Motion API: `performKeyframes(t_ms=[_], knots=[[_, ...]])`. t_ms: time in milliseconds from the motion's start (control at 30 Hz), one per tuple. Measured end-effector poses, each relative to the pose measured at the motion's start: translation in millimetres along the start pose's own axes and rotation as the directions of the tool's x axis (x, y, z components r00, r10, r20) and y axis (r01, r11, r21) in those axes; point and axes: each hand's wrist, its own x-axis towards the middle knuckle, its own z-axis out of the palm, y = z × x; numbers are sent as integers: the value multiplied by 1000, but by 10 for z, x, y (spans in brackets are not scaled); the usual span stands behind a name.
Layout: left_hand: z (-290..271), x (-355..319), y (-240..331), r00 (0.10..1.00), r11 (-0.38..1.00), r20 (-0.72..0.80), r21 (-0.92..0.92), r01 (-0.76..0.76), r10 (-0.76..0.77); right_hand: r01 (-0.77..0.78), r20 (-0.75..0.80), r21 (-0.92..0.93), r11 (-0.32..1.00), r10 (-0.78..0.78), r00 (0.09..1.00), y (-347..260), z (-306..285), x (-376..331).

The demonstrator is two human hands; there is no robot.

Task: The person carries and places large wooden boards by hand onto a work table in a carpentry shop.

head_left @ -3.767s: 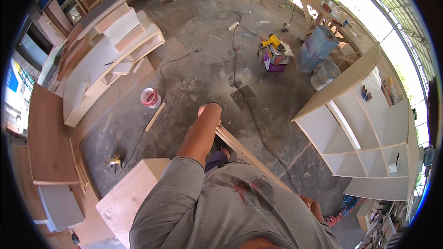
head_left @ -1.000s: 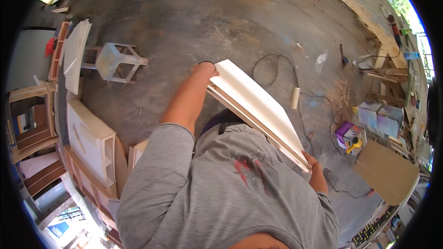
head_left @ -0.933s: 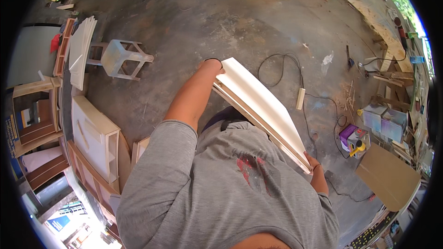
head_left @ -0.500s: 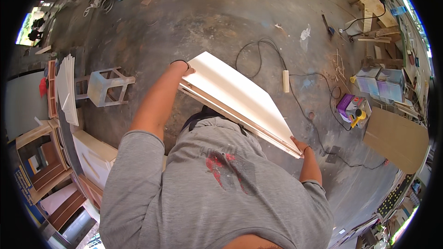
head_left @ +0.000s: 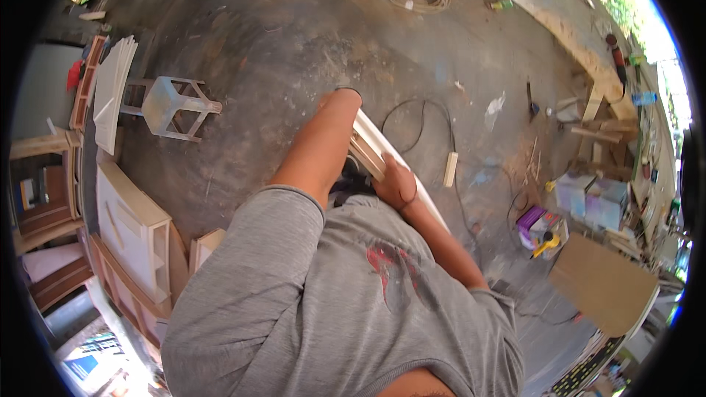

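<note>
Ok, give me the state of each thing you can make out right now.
White panel: held, seen nearly edge-on.
Left hand: at the panel's far end, fingers mostly hidden.
Right hand: gripping the panel partway along.
Stool: upright.
Pale cable: coiled on the floor.
Power strip: lying on the floor.
Yellow tool: at the purple box; on or off, can't tell.
Grey shirt: stained red.

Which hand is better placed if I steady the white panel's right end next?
Probably your right hand: it is on the panel, farther along toward that end. Your left hand is up by the opposite end.
</note>
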Motion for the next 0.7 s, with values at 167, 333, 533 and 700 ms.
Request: performKeyframes(t_ms=[167, 333, 533, 700], knots=[[-258, -367, 68, 963, 970, 161, -146, -193, 216, -46, 7, 37, 998, 46, 999, 168, -166, 50], [-2, -255, -407, 900, 298, -148, -911, -286, 411, -70, 109, -69, 995, 78, 991, 497, -668, 306], [1929, 801, -531, 996, -459, -52, -889, -16, 66, -51, 237, -113, 992, 77, 968, 252, -1099, 517], [2529, 1276, -472, 997, -580, 73, -810, 81, 38, -34, 300, -41, 999, 45, 953, -256, -1635, 519]])
